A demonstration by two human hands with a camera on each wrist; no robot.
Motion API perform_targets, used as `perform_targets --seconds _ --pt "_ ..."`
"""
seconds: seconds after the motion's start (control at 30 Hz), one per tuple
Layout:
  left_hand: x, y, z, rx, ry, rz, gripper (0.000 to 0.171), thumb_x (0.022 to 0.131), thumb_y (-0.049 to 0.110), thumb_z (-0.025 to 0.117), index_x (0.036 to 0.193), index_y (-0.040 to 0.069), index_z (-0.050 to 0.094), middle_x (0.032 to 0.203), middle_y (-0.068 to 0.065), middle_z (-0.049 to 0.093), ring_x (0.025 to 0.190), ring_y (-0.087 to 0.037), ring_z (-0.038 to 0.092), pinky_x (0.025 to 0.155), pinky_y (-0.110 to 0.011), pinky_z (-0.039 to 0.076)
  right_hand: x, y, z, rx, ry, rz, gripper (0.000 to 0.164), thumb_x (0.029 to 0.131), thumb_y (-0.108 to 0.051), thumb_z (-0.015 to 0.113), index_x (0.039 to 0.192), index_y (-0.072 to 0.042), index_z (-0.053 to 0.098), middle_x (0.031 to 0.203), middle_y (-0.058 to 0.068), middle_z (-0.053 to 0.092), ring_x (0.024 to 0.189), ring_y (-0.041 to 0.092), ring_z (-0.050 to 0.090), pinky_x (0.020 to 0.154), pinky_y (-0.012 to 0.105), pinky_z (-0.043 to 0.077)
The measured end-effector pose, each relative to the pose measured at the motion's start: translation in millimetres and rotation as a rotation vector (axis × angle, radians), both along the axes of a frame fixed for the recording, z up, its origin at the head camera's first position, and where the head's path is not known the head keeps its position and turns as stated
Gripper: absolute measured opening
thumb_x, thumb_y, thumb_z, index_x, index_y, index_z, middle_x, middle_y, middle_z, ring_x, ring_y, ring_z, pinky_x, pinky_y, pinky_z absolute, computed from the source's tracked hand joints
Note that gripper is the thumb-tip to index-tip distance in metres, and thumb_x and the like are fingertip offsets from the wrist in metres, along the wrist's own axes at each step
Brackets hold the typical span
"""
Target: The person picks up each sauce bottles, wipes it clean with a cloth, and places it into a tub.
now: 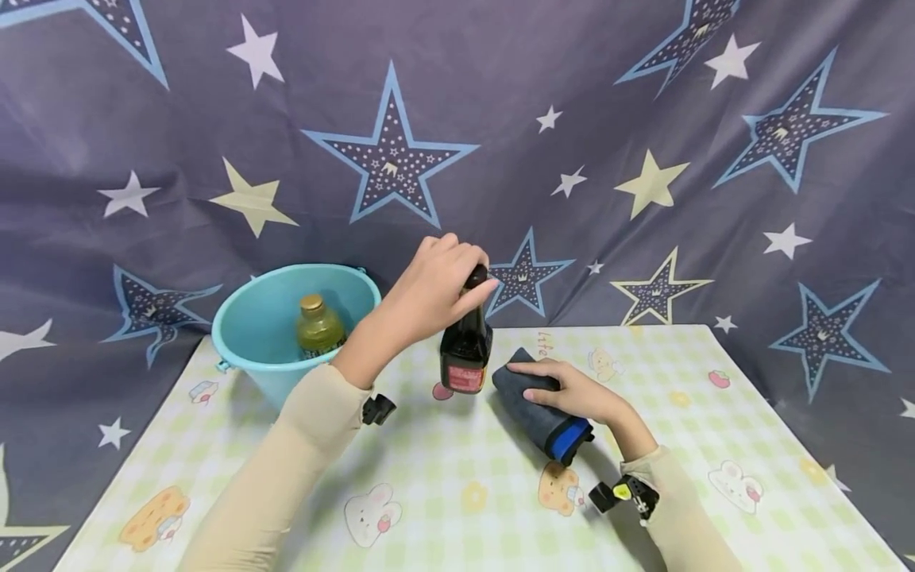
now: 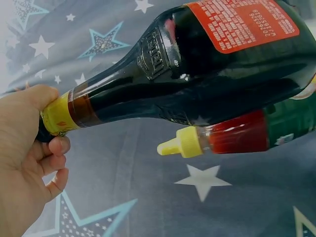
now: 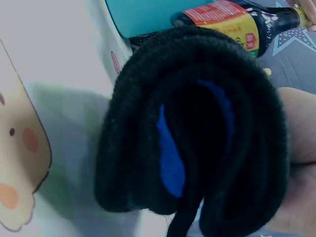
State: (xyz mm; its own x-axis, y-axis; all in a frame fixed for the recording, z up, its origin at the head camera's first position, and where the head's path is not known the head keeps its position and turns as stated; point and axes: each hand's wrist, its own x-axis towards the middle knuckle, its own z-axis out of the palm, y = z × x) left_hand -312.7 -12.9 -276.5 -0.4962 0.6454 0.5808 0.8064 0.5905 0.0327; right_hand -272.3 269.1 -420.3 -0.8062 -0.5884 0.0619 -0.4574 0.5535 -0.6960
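Note:
My left hand [image 1: 432, 290] grips a dark glass sauce bottle [image 1: 466, 353] round its cap and upper neck. The bottle has a red label and, in the left wrist view, a yellow band below the cap. Behind it in that view shows a squeeze bottle of red sauce [image 2: 239, 133] with a yellow nozzle; it is hidden in the head view. My right hand [image 1: 572, 389] holds a folded dark grey cloth [image 1: 525, 405], fingers over its top and thumb on the near side. Blue lining shows at the cloth's end in the right wrist view.
A light blue bucket [image 1: 286, 367] stands at the back left, with a green bottle [image 1: 319, 327] with a gold cap inside. The table [image 1: 422, 485] wears a checked, cartoon-printed cover. A star-patterned curtain [image 1: 515, 40] hangs right behind it.

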Motion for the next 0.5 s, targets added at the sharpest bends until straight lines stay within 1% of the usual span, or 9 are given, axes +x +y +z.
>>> perform_targets --seconds 0.07,0.23,0.37,0.5 --pt "2.7 -2.1 -3.9 0.0 0.002 0.002 0.028 0.104 0.034 0.059 0.113 0.008 0.066 0.1 -0.006 0.068 0.084 -0.024 0.049 0.089 -0.045 0.042 -1.5 0.2 0.8 0.0 0.024 -0.001 0.047 0.103 -0.019 0.062 0.149 -0.009 0.053 0.144 0.017 0.059 0.13 0.036 0.056 0.105 0.053 0.047" --pt "7.2 -6.2 -17.0 -0.002 0.009 0.017 0.027 0.104 0.034 0.06 0.11 0.009 0.065 0.096 -0.005 0.067 0.084 -0.024 0.049 0.088 -0.044 0.042 -3.5 -1.8 1.5 -0.007 0.057 -0.017 0.047 0.102 -0.017 0.062 0.148 -0.01 0.054 0.144 0.016 0.059 0.132 0.037 0.055 0.107 0.055 0.046" --pt "10.1 -8.6 -30.1 0.011 0.004 0.032 0.026 0.103 0.035 0.061 0.107 0.009 0.065 0.096 -0.004 0.069 0.084 -0.023 0.05 0.087 -0.043 0.042 -2.4 -4.6 -0.5 -0.021 0.068 -0.025 0.047 0.103 -0.016 0.062 0.148 -0.008 0.054 0.145 0.018 0.058 0.134 0.039 0.054 0.108 0.057 0.044" --pt "12.5 -9.9 -41.9 0.012 0.016 0.039 0.025 0.102 0.035 0.063 0.105 0.01 0.064 0.094 -0.003 0.069 0.084 -0.023 0.05 0.086 -0.042 0.041 -0.1 -6.9 -2.5 -0.033 0.051 -0.04 0.047 0.103 -0.016 0.061 0.149 -0.008 0.053 0.145 0.018 0.057 0.135 0.04 0.053 0.109 0.058 0.043"
